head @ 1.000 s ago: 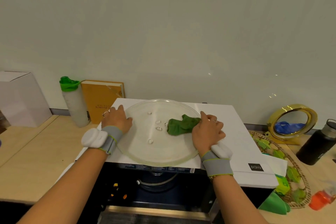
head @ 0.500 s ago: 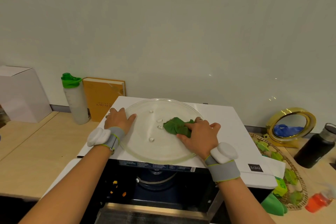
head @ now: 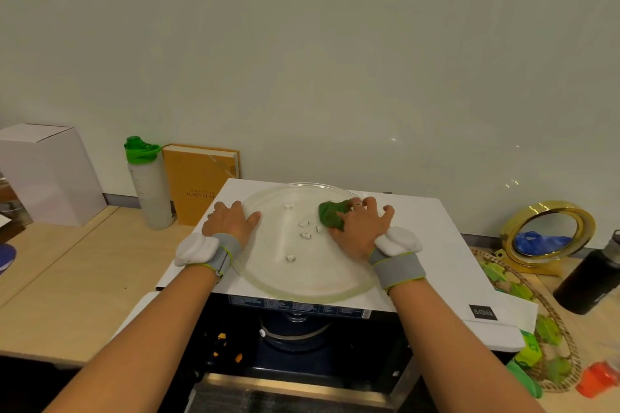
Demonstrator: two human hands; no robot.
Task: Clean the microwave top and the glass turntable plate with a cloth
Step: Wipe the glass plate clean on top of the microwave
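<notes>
- The glass turntable plate [head: 302, 265] lies flat on the white microwave top [head: 432, 241], taking up most of its left and middle part; its near rim reaches the front edge of the top.
- The right hand [head: 360, 228] presses a bunched green cloth [head: 330, 215] onto the far right part of the plate, just right of the plate's centre knobs; its fingers [head: 370, 203] are spread wide and lie over the cloth rather than curling round it.
- The left hand [head: 229, 221] rests flat on the microwave top at the plate's left rim, fingers straight and close together, thumb touching the glass edge.
- Both wrists wear grey bands with white pods.
- Below the plate the microwave door hangs open, showing the dark cavity with small orange crumbs on its floor.
- Left of the microwave, on the wooden counter [head: 67, 278], stand a green-capped bottle [head: 147, 183], a yellow book [head: 198, 183] leaning on the wall, and a white box [head: 47, 174].
- Right of the microwave are a gold-framed round mirror [head: 548, 233], a black flask [head: 592, 278] and a woven tray [head: 550, 339] of green pieces.
</notes>
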